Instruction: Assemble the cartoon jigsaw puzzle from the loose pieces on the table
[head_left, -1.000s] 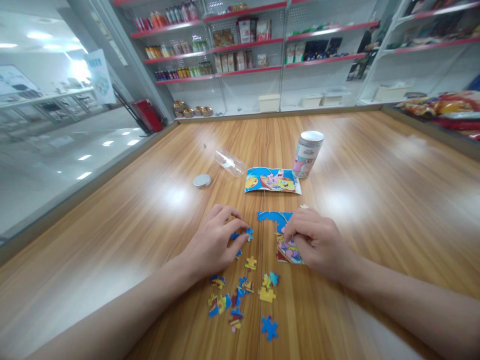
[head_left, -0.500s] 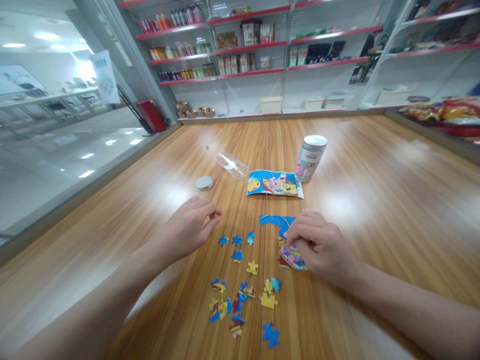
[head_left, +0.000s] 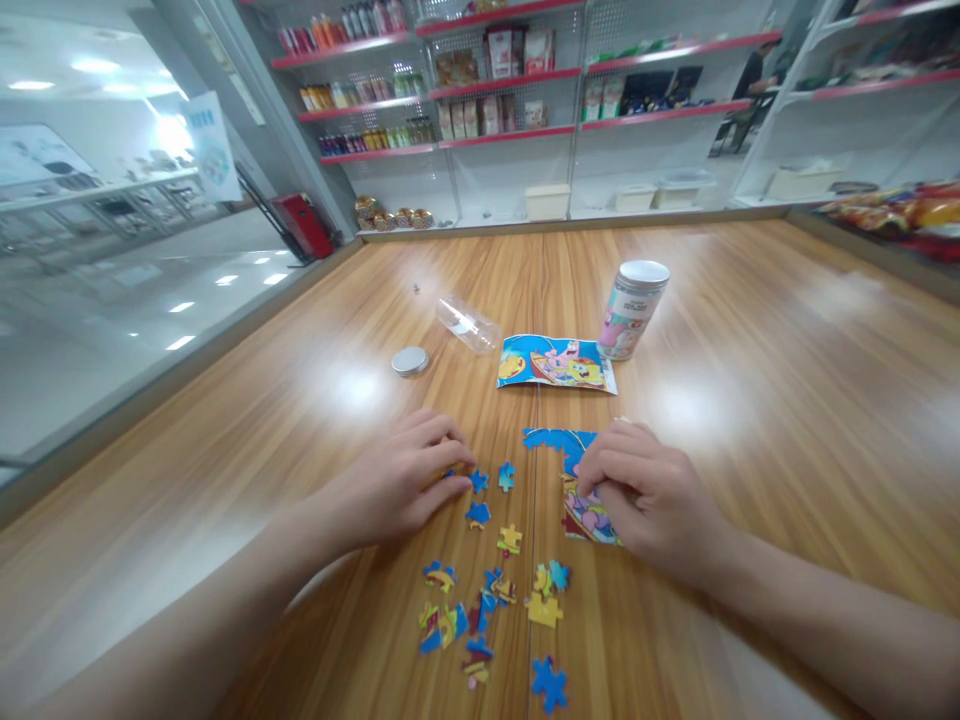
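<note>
Currently left hand (head_left: 411,480), digits parted, beside small blue star-shaped jigsaw piece (head_left: 478,481); right hand (head_left: 651,490) curls over blue-and-pink part-joined jigsaw (head_left: 576,457), can't tell grip; both well short of wooden tabletop's (head_left: 787,400) far edge.

puzzle (head_left: 585,515) partly behind right grip (head_left: 651,488)

Both bare forearms (head_left: 225,590) taper to slim wrists (head_left: 330,522), left hand (head_left: 405,482) and right hand (head_left: 651,490) equally bare.
</note>
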